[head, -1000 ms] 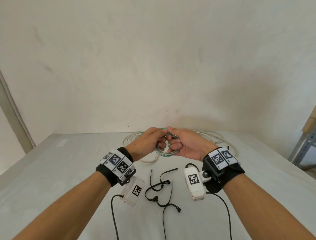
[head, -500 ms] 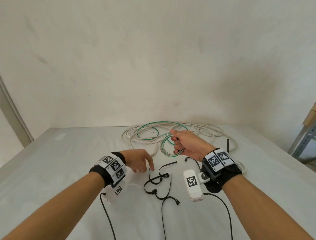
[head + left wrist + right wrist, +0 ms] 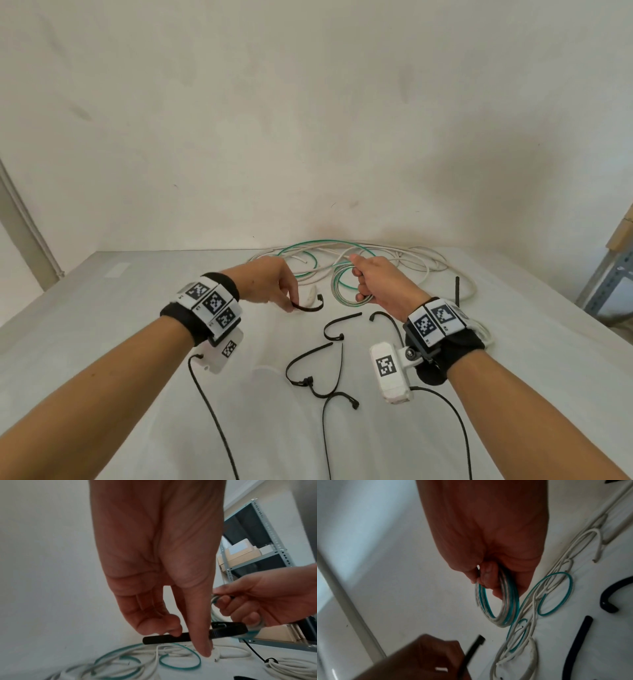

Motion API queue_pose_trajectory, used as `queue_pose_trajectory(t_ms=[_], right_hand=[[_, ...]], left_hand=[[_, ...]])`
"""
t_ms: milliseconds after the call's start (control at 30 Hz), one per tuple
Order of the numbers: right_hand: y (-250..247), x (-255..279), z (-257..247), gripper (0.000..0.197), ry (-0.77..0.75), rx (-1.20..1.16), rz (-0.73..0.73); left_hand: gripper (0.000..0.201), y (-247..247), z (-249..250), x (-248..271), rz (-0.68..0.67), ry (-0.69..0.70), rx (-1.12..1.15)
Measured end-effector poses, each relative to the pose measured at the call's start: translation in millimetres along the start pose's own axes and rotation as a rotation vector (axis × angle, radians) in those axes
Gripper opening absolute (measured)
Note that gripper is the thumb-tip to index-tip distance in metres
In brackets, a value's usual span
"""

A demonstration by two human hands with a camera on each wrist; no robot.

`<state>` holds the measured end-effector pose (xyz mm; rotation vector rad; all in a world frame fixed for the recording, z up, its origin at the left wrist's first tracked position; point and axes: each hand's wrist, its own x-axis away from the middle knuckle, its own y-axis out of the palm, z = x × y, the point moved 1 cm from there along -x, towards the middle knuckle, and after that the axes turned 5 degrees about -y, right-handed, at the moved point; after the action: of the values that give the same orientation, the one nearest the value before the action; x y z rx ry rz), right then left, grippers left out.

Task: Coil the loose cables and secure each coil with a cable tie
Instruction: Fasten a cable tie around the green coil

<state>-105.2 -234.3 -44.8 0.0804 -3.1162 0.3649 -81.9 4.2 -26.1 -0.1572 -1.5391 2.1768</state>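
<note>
My right hand grips a small coil of green and white cable and holds it up above the table; the coil hangs below the curled fingers. My left hand pinches a black cable tie between thumb and fingers, just left of the coil. In the left wrist view the cable tie runs level under the thumb toward the right hand. Loose white and green cables lie tangled at the back of the table.
Several more black cable ties lie on the white table between my forearms. A tied coil of white cable lies to the right. A metal shelf rack with boxes stands beyond the table's right edge. A wall rises behind.
The left hand let go of the coil, dropped to the table, picked up a black cable tie and raised it toward the coil. The right hand kept holding the coil.
</note>
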Motion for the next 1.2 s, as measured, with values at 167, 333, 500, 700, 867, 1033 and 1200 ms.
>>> queue_pose_trajectory(t_ms=[167, 333, 500, 700, 867, 1033, 1200], right_hand=[[14, -4, 0, 0.041, -0.159, 0.256, 0.003], [32, 6, -12, 0.054, -0.292, 0.469, -0.068], [32, 10, -9, 0.057, -0.25, 0.495, -0.136], [31, 9, -5, 0.059, -0.274, 0.502, -0.092], [35, 9, -8, 0.045, -0.337, 0.55, -0.034], [36, 8, -9, 0.044, -0.371, 0.471, -0.021], [36, 7, -6, 0.042, -0.339, 0.3, -0.018]], left_hand=[[0.006, -20, 28, 9, 0.003, 0.039, -0.139], [0.008, -27, 47, 9, 0.014, -0.008, -0.24], [0.005, -36, 48, 14, 0.155, -0.06, -0.231], [0.008, -37, 54, 23, 0.409, -0.058, -0.373], [0.01, -34, 53, 27, 0.512, -0.001, -0.399], [0.011, -34, 50, 31, 0.576, 0.036, -0.395], [0.019, -31, 46, 31, 0.654, 0.107, -0.352]])
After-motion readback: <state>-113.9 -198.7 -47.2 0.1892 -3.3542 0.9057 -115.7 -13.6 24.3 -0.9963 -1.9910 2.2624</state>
